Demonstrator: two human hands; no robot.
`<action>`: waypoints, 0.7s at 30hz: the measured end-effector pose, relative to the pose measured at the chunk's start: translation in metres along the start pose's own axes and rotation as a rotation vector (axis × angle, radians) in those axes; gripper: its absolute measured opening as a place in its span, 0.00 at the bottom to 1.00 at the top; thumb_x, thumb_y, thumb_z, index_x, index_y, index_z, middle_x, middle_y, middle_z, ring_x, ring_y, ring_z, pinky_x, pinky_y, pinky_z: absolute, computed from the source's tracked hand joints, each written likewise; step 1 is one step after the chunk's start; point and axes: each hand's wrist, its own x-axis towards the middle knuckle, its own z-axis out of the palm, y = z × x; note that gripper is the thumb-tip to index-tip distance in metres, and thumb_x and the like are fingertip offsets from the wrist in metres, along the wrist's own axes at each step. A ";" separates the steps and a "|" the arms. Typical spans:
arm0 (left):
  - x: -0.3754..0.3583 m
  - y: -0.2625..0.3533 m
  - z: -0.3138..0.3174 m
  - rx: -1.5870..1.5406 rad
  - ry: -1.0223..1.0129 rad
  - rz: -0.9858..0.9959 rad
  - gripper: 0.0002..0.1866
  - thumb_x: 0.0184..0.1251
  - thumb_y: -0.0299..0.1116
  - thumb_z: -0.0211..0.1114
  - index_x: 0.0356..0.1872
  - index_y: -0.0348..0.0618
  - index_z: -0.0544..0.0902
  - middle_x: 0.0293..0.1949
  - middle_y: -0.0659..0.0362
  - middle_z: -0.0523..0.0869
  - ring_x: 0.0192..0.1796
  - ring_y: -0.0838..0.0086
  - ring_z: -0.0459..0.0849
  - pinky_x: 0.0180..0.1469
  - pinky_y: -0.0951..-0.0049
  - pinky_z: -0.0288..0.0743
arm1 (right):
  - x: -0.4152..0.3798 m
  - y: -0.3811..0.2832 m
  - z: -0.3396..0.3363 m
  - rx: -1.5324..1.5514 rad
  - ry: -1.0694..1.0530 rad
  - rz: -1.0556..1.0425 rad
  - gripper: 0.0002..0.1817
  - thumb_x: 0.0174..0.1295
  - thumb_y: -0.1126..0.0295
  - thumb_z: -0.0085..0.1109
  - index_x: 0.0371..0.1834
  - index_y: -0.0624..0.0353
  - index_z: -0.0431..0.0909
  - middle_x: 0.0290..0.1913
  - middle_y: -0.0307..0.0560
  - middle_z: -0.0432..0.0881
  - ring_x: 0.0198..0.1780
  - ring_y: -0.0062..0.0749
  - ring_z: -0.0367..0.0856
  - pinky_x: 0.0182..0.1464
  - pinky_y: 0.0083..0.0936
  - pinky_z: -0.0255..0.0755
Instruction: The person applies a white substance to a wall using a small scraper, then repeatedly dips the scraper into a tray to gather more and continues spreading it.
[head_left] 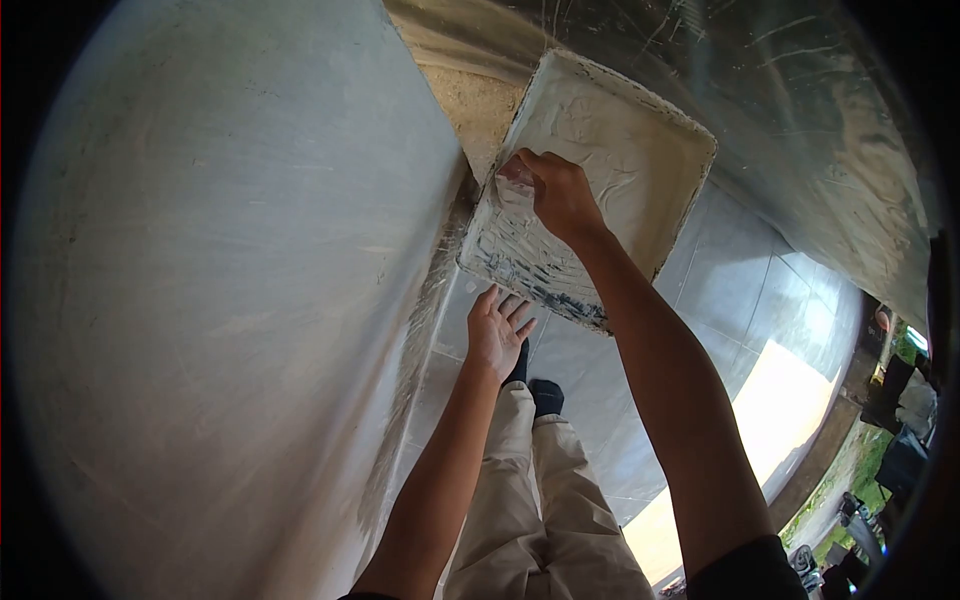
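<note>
A large rectangular tray holds thick off-white paste, smeared thin and streaked dark along its near end. Over the tray's left side, my right hand is closed around a small tool with a reddish, partly see-through handle; its lower part meets the paste, and I cannot tell its exact kind. My left hand is palm up with fingers spread, its fingertips close by the tray's near left corner. Nothing lies in that palm.
A broad grey wall rises on the left. Clear plastic sheeting hangs at the upper right. Grey tiles cover the floor, with a bright sunlit patch. My feet in dark socks stand below the tray. Dark items sit beyond the doorway.
</note>
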 end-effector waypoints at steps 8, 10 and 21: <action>0.003 0.001 -0.001 0.001 -0.016 0.006 0.46 0.68 0.53 0.51 0.77 0.44 0.38 0.77 0.48 0.45 0.78 0.57 0.47 0.76 0.53 0.41 | -0.007 0.004 -0.002 -0.008 0.000 -0.016 0.23 0.52 0.87 0.49 0.52 0.63 0.78 0.36 0.62 0.80 0.40 0.56 0.81 0.44 0.43 0.74; 0.003 0.001 0.000 0.003 -0.022 0.010 0.45 0.69 0.54 0.51 0.77 0.44 0.38 0.77 0.48 0.45 0.78 0.56 0.46 0.76 0.53 0.41 | -0.014 0.005 -0.004 -0.008 -0.001 0.010 0.23 0.52 0.87 0.49 0.53 0.62 0.78 0.36 0.61 0.80 0.40 0.56 0.81 0.43 0.43 0.74; 0.001 -0.006 0.002 -0.125 -0.106 0.038 0.44 0.71 0.55 0.47 0.77 0.47 0.35 0.78 0.51 0.35 0.79 0.54 0.35 0.77 0.53 0.37 | -0.060 0.009 -0.001 0.037 -0.017 0.063 0.22 0.53 0.87 0.49 0.52 0.62 0.78 0.36 0.60 0.81 0.38 0.56 0.81 0.43 0.42 0.74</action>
